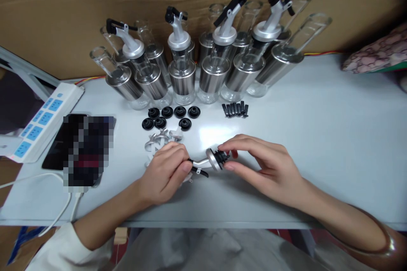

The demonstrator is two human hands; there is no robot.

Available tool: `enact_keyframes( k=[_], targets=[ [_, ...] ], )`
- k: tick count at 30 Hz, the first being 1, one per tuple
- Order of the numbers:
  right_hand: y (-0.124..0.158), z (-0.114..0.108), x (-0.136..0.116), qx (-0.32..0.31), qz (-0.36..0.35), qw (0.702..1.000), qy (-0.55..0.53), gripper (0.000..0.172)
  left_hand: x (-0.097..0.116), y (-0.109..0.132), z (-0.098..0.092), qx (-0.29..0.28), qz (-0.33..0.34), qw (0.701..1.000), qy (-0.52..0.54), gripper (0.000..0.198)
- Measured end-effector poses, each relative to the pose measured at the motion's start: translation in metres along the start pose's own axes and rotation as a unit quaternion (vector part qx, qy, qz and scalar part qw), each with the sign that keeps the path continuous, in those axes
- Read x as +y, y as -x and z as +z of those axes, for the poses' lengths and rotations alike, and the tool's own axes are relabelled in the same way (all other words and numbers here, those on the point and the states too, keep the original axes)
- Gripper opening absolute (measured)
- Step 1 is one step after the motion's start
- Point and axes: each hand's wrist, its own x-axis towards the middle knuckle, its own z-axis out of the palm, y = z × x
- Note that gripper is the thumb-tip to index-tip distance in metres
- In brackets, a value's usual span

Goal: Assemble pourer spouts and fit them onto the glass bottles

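Observation:
Pinched in my left hand (168, 169) is the narrow end of a silver pour spout (201, 164) with a black lever. The spout lies sideways above the table, its wide collar facing right. A ribbed black stopper (220, 158) sits at the collar. My right hand (263, 165) has its thumb and index fingertips at either side of this stopper, closed lightly around it. Loose silver spout parts (162, 136) lie beside and partly under my left hand. Several round black stoppers (167, 112) are beyond them. Small black levers (235, 109) lie in a row farther right.
Glass bottles with metal sleeves (182, 78) line the back by a brown cardboard wall (79, 4); some carry spouts. At left are a white power strip (41, 120), dark phones (60, 144) and a white cable (68, 205). A patterned fabric item (378, 53) is far right.

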Motion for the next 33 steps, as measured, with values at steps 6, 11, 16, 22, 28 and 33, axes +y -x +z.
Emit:
enact_keyframes(
  k=[6, 11, 16, 22, 28, 33],
  targets=[
    [0.0015, -0.0001, 0.0000, 0.020, 0.027, 0.999, -0.014, 0.012, 0.0004, -0.0005, -0.0007, 0.010, -0.001, 1.000, -0.011, 0.027],
    [-0.0003, -0.0002, 0.0014, 0.018, 0.025, 0.998, -0.047, 0.005, 0.0001, -0.0008, -0.0004, 0.007, 0.001, 1.000, -0.014, 0.027],
    [-0.0022, -0.0009, 0.0010, 0.005, 0.037, 0.997, -0.074, 0.009, -0.0005, 0.0002, 0.0001, -0.008, 0.009, 1.000, -0.016, 0.026],
    [-0.0040, -0.0038, 0.0001, -0.025, 0.014, 0.995, -0.099, 0.015, 0.0000, 0.0005, -0.0005, -0.011, 0.015, 1.000, -0.014, 0.025],
    [-0.0054, -0.0036, 0.0011, -0.027, -0.001, 0.993, -0.116, 0.020, 0.0008, -0.0001, -0.0005, -0.015, 0.021, 1.000, -0.011, 0.026],
    [-0.0060, -0.0040, 0.0006, -0.042, -0.019, 0.992, -0.121, 0.024, 0.0008, -0.0007, -0.0003, -0.020, 0.038, 0.999, -0.022, 0.026]
  ],
)
